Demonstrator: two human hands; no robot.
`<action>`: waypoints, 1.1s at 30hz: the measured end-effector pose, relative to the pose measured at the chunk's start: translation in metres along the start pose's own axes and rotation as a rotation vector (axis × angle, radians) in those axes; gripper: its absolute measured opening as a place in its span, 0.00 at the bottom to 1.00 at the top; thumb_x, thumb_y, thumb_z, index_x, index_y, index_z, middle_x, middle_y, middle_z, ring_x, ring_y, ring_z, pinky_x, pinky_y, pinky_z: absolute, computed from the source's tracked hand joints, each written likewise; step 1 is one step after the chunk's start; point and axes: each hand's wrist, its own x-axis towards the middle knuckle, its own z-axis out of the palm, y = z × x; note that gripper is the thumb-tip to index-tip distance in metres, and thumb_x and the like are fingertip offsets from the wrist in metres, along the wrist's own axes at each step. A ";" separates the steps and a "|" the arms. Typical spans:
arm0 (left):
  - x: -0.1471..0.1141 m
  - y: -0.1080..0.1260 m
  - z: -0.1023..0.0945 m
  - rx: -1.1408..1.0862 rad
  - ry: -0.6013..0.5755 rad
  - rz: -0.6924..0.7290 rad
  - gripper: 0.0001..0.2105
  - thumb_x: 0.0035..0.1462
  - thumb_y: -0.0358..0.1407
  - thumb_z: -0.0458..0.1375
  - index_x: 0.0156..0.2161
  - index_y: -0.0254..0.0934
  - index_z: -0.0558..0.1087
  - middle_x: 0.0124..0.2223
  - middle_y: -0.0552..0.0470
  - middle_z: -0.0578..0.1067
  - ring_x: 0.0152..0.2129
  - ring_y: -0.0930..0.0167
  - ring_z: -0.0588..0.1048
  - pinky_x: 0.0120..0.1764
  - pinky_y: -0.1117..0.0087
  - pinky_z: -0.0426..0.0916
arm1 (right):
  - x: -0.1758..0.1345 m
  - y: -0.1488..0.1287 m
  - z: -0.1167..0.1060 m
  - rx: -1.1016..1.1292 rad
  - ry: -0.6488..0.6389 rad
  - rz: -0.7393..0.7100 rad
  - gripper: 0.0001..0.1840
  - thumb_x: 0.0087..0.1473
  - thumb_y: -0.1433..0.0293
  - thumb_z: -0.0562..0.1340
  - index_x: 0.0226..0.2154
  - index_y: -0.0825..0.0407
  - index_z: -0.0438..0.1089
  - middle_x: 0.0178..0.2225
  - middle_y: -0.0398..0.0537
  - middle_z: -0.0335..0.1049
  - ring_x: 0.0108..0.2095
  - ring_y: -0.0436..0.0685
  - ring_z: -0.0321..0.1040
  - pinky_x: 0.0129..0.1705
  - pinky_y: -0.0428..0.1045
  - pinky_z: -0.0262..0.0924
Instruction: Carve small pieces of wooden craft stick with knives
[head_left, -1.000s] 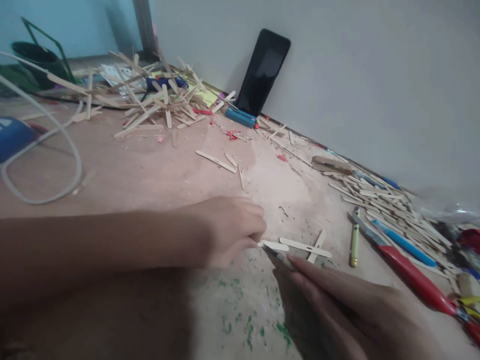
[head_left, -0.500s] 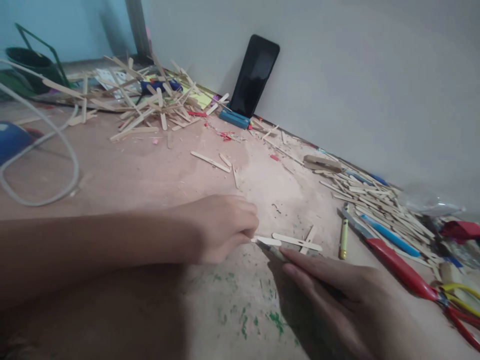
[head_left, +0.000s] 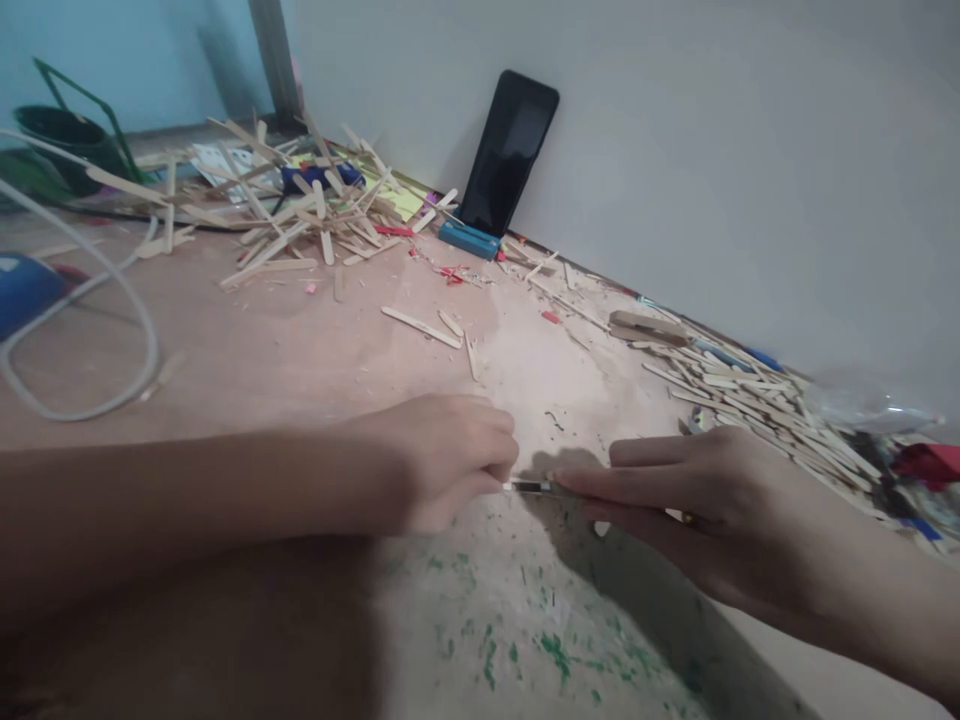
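Observation:
My left hand point(head_left: 454, 450) is closed in a pinch low over the table, with the pale tip of a popsicle stick point(head_left: 508, 487) showing at its fingertips. My right hand point(head_left: 675, 500) grips a small craft knife point(head_left: 534, 487), its thumb and fingers along the handle. The blade points left and meets the stick close to my left fingertips. Most of the knife handle is hidden in my fingers. Under my right hand, the pale end of another popsicle stick point(head_left: 602, 527) peeks out.
Heaped popsicle sticks point(head_left: 300, 215) lie at the back left, and more sticks point(head_left: 780, 420) along the wall at right. A phone point(head_left: 510, 155) leans on the wall in a blue stand point(head_left: 470, 238). A white cable point(head_left: 150, 330) loops at left. Green paint marks point(head_left: 555, 655) spot the table.
My right hand has swung up and turned so the knife lies almost level, now covering the loose sticks and red-handled tool at right. My left hand has barely moved.

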 end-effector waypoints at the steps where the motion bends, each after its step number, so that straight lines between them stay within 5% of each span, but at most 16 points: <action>1: 0.000 0.000 0.000 0.001 0.000 0.002 0.08 0.68 0.26 0.59 0.35 0.39 0.73 0.33 0.53 0.74 0.33 0.65 0.73 0.38 0.64 0.65 | 0.000 0.003 0.001 0.019 0.011 0.003 0.21 0.74 0.76 0.58 0.55 0.51 0.86 0.27 0.42 0.76 0.22 0.47 0.70 0.23 0.43 0.57; 6: 0.000 -0.002 0.003 0.003 0.001 0.017 0.07 0.66 0.27 0.60 0.35 0.39 0.72 0.33 0.53 0.73 0.32 0.66 0.72 0.38 0.64 0.65 | -0.009 0.015 0.011 0.303 0.039 0.132 0.18 0.73 0.73 0.65 0.57 0.44 0.86 0.42 0.47 0.89 0.35 0.50 0.83 0.35 0.43 0.71; 14: -0.001 -0.005 -0.002 0.024 -0.007 0.056 0.08 0.68 0.28 0.59 0.35 0.39 0.74 0.32 0.53 0.74 0.32 0.66 0.72 0.43 0.63 0.68 | -0.010 0.034 0.017 0.445 -0.040 0.176 0.15 0.75 0.60 0.69 0.55 0.47 0.87 0.49 0.54 0.89 0.48 0.60 0.87 0.46 0.49 0.80; 25: -0.002 0.001 -0.018 0.028 -0.032 0.059 0.15 0.76 0.29 0.55 0.39 0.37 0.82 0.38 0.49 0.77 0.36 0.67 0.74 0.44 0.66 0.68 | 0.003 0.020 0.007 0.458 -0.094 0.130 0.12 0.78 0.68 0.63 0.50 0.47 0.85 0.40 0.43 0.86 0.37 0.50 0.80 0.42 0.44 0.73; 29: -0.003 0.012 -0.022 0.040 -0.049 -0.003 0.14 0.74 0.25 0.56 0.39 0.36 0.82 0.38 0.51 0.77 0.37 0.68 0.75 0.44 0.68 0.67 | -0.001 0.018 0.011 0.523 0.035 0.325 0.14 0.72 0.63 0.66 0.51 0.45 0.89 0.31 0.40 0.87 0.30 0.49 0.83 0.34 0.39 0.75; 33: -0.003 0.018 -0.022 0.053 -0.049 -0.032 0.12 0.74 0.24 0.59 0.38 0.35 0.81 0.39 0.51 0.76 0.37 0.68 0.75 0.45 0.67 0.67 | -0.013 0.010 0.016 0.386 0.241 0.439 0.14 0.65 0.64 0.67 0.42 0.43 0.91 0.38 0.47 0.90 0.35 0.58 0.90 0.36 0.41 0.80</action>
